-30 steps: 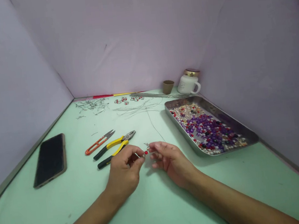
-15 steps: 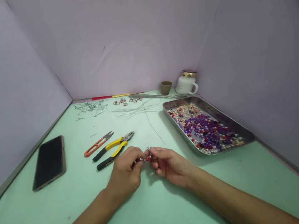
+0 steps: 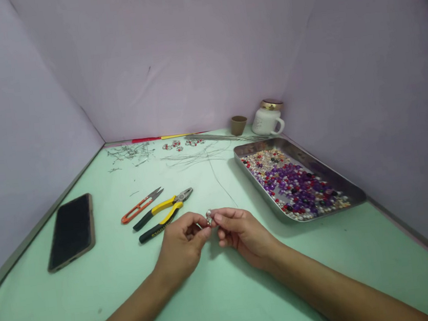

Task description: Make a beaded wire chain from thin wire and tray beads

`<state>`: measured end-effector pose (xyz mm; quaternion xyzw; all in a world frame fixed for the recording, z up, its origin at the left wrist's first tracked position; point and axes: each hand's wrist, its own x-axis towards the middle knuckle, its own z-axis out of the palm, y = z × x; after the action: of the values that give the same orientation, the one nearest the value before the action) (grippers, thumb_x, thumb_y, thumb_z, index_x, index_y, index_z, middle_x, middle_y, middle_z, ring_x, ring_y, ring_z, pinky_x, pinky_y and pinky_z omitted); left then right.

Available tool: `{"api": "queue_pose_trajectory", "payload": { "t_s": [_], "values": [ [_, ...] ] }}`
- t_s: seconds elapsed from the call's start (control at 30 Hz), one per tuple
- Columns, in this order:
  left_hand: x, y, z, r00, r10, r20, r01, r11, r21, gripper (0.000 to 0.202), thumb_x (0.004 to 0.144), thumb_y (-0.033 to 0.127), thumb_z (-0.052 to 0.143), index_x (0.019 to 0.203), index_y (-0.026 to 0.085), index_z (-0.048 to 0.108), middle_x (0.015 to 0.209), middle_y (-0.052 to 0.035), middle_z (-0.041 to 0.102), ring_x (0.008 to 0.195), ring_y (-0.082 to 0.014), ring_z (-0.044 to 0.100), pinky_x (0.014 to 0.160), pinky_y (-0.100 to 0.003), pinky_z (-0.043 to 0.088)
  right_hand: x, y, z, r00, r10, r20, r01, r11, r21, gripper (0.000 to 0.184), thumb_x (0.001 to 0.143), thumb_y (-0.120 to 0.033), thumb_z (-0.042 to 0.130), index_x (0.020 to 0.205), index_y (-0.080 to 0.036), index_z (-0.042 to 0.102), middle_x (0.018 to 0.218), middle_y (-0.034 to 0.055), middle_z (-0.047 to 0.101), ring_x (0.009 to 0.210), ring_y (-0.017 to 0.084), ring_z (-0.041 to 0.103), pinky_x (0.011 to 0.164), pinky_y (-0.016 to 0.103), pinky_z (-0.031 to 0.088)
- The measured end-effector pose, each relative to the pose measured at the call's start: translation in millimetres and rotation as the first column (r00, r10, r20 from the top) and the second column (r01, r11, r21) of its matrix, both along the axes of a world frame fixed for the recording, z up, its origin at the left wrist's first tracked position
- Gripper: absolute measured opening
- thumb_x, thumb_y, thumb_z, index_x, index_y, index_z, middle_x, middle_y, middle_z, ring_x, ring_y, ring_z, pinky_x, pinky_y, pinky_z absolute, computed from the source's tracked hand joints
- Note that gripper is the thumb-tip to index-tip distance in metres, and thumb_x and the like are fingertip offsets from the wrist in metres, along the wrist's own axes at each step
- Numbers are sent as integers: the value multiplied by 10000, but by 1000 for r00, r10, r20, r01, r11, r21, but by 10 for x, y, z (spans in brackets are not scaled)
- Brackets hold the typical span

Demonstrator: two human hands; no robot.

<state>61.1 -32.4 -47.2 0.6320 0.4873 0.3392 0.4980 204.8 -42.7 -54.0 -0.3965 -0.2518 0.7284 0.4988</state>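
Note:
Between my fingertips, over the middle of the green table, is a small beaded wire piece point(image 3: 208, 216) with pale, silvery beads showing. My left hand point(image 3: 183, 244) pinches it from the left, thumb against forefinger. From the other side my right hand point(image 3: 243, 232) grips it between thumb and forefinger, its lower fingers curled. Fingertips hide part of the piece. Just left of my left hand lie yellow-and-black pliers point(image 3: 164, 215) and orange-handled thread snips point(image 3: 142, 206).
A metal tray point(image 3: 258, 194) of mixed beads stands at the right. Behind are loose wires point(image 3: 194, 156), red-beaded pieces point(image 3: 176, 145), wire scraps point(image 3: 130, 152), a brown cup point(image 3: 238, 126) and a lidded white mug point(image 3: 266, 122). A phone point(image 3: 70, 232) lies at the left.
The beaded piece has been turned between my fingers: the red bead that showed is now mostly out of sight and pale beads face up. Both hands stay in nearly the same place.

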Motion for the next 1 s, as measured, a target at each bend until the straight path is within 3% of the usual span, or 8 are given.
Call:
{"api": "queue_pose_trajectory", "payload": {
  "t_s": [0.17,0.33,0.5,1.0],
  "values": [
    [0,2,2,999,35,-32,-33,997,73,53,697,212,558,688,161,544,562,36,483,522,-90,430,488,-198,352,-31,-18,-24,974,-50,220,30,995,92,241,593,-306,715,713,-111,640,512,-23,541,436,55,470,377,157,425],
    [-5,-13,24,988,22,-155,23,959,282,67,694,138,526,633,153,547,602,19,503,552,-93,458,524,-205,374,-33,-26,-26,963,-45,266,7,990,143,246,605,-339,696,676,-118,614,488,-26,532,421,62,461,377,174,416],
    [-22,-5,45,981,-45,-190,113,924,365,112,737,150,500,651,151,571,619,6,523,566,-96,471,538,-212,371,-32,-30,7,940,-52,336,-1,988,155,260,608,-356,684,661,-118,596,478,-26,530,422,70,471,403,192,427],
    [-36,-5,95,994,-69,-86,91,954,287,191,712,142,509,527,141,556,554,-4,510,549,-105,465,519,-215,369,-27,-70,-5,835,-109,540,-106,930,352,94,688,-225,560,702,-133,563,529,-14,543,463,90,504,468,217,425]
  ]
}}
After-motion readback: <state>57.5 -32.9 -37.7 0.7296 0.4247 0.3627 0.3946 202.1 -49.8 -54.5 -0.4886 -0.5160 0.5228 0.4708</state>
